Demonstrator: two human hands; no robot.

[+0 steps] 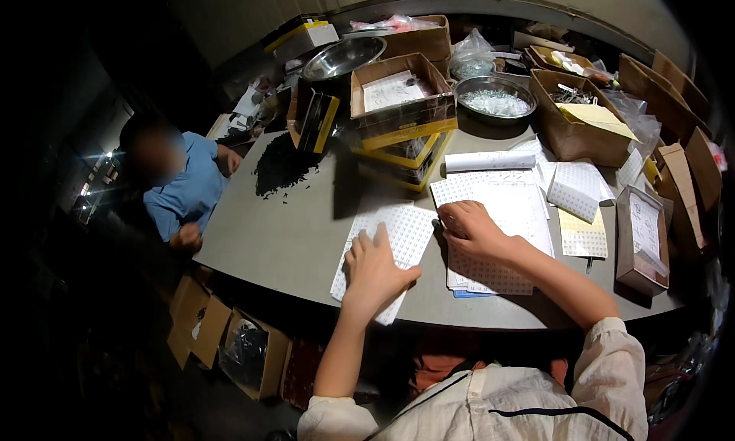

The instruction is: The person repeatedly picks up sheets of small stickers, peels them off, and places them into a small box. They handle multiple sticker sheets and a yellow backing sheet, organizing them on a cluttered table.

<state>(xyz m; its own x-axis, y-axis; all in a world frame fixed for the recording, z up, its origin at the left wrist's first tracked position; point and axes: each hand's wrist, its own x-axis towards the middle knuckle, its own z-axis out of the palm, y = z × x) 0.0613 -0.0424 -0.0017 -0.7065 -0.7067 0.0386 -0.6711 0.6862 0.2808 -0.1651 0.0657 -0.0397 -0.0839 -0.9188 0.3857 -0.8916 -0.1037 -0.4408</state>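
Note:
My left hand (375,269) lies with its fingers spread on white printed sheets (417,230) near the table's front edge. Its thumb points right, apart from the fingers. To the right, my right hand (478,230) is curled over a stack of printed sheets (505,280). A small dark object (436,223) shows at its fingertips, too small to name. The inside of that hand is hidden. A blue edge (468,294) peeks out under the stack. Behind the stack lies a rolled white sheet (490,161).
Stacked cartons (402,127) stand behind the sheets. A metal bowl (496,104) of small clear pieces and an open box (586,135) are at the back right. A pile of small black pieces (279,165) lies left. At the table's left end is another person (184,184) in blue.

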